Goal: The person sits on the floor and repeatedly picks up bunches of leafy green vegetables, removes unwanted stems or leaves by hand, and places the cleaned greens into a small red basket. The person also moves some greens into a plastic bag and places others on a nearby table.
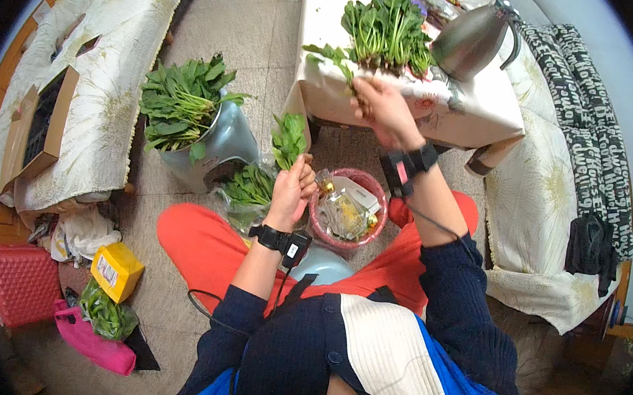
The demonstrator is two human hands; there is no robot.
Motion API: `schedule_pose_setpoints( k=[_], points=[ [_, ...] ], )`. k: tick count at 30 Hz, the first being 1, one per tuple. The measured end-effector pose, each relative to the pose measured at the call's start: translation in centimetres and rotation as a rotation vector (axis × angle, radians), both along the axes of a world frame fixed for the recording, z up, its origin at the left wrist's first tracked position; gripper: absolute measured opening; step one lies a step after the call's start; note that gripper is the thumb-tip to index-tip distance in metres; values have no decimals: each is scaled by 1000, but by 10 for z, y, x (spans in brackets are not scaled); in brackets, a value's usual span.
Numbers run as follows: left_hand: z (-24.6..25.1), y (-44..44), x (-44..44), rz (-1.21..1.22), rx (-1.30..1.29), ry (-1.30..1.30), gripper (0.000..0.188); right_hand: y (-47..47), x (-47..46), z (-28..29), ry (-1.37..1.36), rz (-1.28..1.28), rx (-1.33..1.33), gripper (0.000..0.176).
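Note:
My left hand (292, 190) is closed around the stems of a small bunch of leafy greens (289, 138), leaves pointing up. My right hand (383, 109), at the front edge of the cloth-covered table (326, 97), pinches a slightly blurred leafy stem (347, 70). Just beyond it, a pile of spinach-like greens (389, 27) lies on the table with its root ends towards me. More greens (188, 102) are heaped on a grey-blue plastic stool (236, 135). Below that, a clear plastic bag (237, 215) holds further greens (250, 184).
A pink waste bin (381, 221) with plastic packaging stands between my knees. A metal kettle (468, 43) is on the table. Covered sofas (119, 53) flank both sides. At lower left are a red case (25, 286), a yellow box (118, 272) and bagged green vegetables (107, 311).

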State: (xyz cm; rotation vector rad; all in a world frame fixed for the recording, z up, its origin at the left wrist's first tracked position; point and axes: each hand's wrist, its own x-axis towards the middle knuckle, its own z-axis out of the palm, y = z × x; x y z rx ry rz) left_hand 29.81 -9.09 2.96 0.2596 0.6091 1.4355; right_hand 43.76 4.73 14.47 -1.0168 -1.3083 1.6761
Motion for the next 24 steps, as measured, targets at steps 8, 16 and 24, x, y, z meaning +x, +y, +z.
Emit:
schedule_pose_setpoints(
  k=[8, 16, 24],
  points=[
    [-16, -10, 36, -190, -17, 183, 25, -114, 44, -85, -86, 24, -71, 14],
    [-38, -11, 49, -280, -160, 120, 22, -128, 64, -125, 91, 9, -183, 19],
    [-50, -13, 46, -293, -172, 51, 24, -130, 62, -134, -166, 179, -97, 17]
  ],
)
